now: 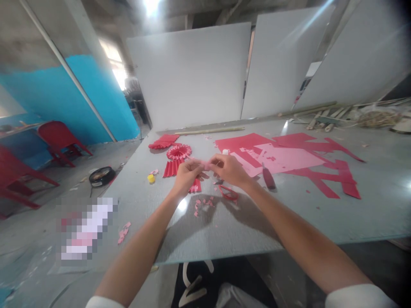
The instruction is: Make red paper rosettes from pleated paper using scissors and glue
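My left hand (188, 174) and my right hand (224, 168) meet above the table, fingertips pinched on a small piece of pink paper (205, 164). Its exact shape is too small to make out. Behind my left hand lie a pleated red paper fan (171, 168) and a round red and pink paper rosette (179, 151). Below my hands, red-handled scissors (228, 193) rest on the table among pink paper scraps (204, 203). Right of my right hand lie a dark red tool (268, 177), its kind unclear, and pink paper sheets (290, 157).
A yellow cap (151, 179) sits at the left, near another folded red paper piece (163, 141). Red paper strips (321, 182) spread over the right side. Bamboo sticks (324, 119) lie at the back right. White panels (199, 77) stand behind the table; red chairs (61, 139) are at far left.
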`<state>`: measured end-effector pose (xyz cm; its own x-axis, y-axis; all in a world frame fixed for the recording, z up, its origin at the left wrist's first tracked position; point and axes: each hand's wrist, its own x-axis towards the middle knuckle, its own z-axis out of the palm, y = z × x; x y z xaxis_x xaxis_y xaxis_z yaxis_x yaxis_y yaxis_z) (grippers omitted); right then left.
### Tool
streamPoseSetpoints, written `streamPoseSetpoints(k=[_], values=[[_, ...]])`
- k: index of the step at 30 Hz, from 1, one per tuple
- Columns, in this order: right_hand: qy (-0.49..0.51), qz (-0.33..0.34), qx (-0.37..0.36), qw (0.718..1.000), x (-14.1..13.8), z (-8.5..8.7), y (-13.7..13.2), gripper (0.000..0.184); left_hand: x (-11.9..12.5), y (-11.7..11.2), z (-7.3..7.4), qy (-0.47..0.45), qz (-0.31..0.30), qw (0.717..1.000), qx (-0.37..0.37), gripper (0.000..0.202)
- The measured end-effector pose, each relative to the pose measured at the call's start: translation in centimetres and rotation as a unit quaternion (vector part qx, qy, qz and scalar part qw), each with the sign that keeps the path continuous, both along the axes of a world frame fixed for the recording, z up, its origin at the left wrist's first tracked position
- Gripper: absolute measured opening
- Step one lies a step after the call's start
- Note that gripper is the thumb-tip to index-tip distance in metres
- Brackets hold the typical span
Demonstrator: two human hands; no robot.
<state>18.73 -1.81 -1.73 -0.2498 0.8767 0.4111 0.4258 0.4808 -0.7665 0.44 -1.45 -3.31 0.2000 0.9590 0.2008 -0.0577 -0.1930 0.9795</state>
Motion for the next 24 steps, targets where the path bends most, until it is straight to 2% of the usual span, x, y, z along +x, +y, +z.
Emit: streamPoseSetpoints(k=[4, 7, 11, 15, 19, 24], values=[[0.009, 0.005, -0.001, 1.0, 0.05, -0.14, 0.0, 0.013, -0.1, 0.04, -0.1, 0.029, 0.017, 0.999, 0.038, 0.033], [0.037, 0.021, -0.024, 0.999, 0.0, -0.08, -0.15, 0.011, -0.11, 0.12, -0.18, 0.018, 0.006, 0.999, 0.035, 0.032], [0.086, 0.037, -0.062, 0.994, -0.05, 0.22, -0.33, 0.013, -0.08, 0.15, -0.18, -0.002, 0.009, 0.999, 0.04, 0.02], [0.101, 0.064, -0.102, 0.988, -0.07, 0.56, -0.41, 0.025, -0.1, 0.11, -0.13, 0.022, 0.04, 0.995, 0.09, 0.01], [0.099, 0.061, -0.134, 0.984, -0.16, 0.8, -0.52, 0.025, -0.1, 0.07, -0.11, 0.042, 0.052, 0.992, 0.108, 0.013], [0.116, 0.05, -0.131, 0.983, -0.24, 0.82, -0.66, 0.03, -0.02, -0.12, 0.08, 0.026, 0.026, 0.996, 0.076, 0.025]])
